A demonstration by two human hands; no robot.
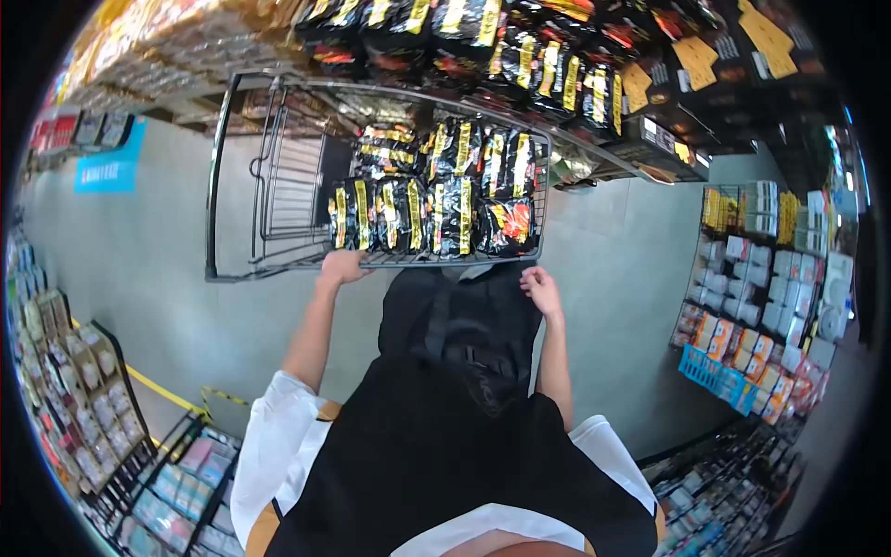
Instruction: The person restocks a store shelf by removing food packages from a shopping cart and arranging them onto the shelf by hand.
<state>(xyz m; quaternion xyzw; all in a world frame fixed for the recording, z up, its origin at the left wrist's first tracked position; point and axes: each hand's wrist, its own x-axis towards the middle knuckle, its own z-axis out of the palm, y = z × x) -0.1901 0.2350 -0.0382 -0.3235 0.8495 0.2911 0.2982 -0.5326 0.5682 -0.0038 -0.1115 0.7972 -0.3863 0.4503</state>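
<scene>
A metal shopping cart (399, 264) stands in front of me. Black shiny packets (453, 215) with yellow bands lie in rows inside its basket. My left hand (344, 266) is closed around the near rim of the cart, left of its middle. Just off the cart's near right corner is my right hand (541, 286), its fingers loosely bent and apart, with nothing visible in them. The black clothing on my front hangs between my two arms.
More of the black packets (464, 23) are stacked on the shelf beyond the cart. Dark boxes with yellow tags (698, 63) stand at the upper right. Racks of goods (747, 278) line the right side. On the left are another display rack (93, 390) and a blue floor sign (111, 167).
</scene>
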